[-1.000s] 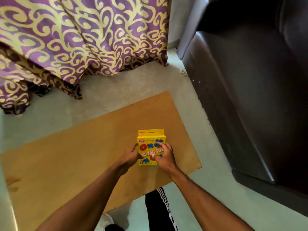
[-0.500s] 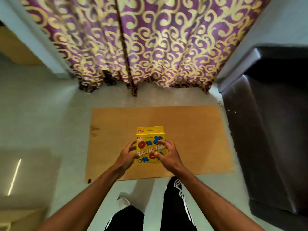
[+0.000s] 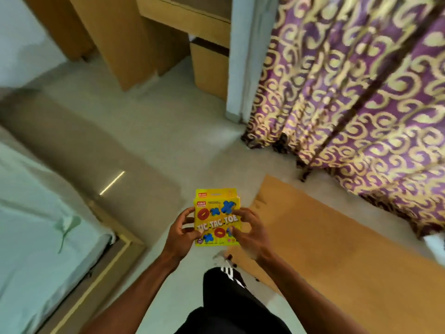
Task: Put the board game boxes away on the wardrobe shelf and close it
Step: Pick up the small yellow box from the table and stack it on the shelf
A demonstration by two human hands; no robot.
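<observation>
Head view looking down, showing a yellow Tic Tac Toe box being held upright in front of the body, printed face toward the camera, well above the floor. Left hand gripping the box's left edge, fingers curled onto the front and thumb pressing near the lower corner. Right hand clasping the right edge, fingers bent and spread over the printed letters, partly blurred. Box closed, so contents not showing. Standing beyond the hands: wooden furniture panels at the upper left, with a shelf-like opening between them, too blurred to tell what is lying inside. Hanging at the right: a purple curtain with gold swirls, its hem touching the floor. Lying below the curtain: a flat brown board, just right of the box. Showing at the left edge: a bed with a pale green sheet. Appearing under the forearms: a leg in black trousers with white stripes.
</observation>
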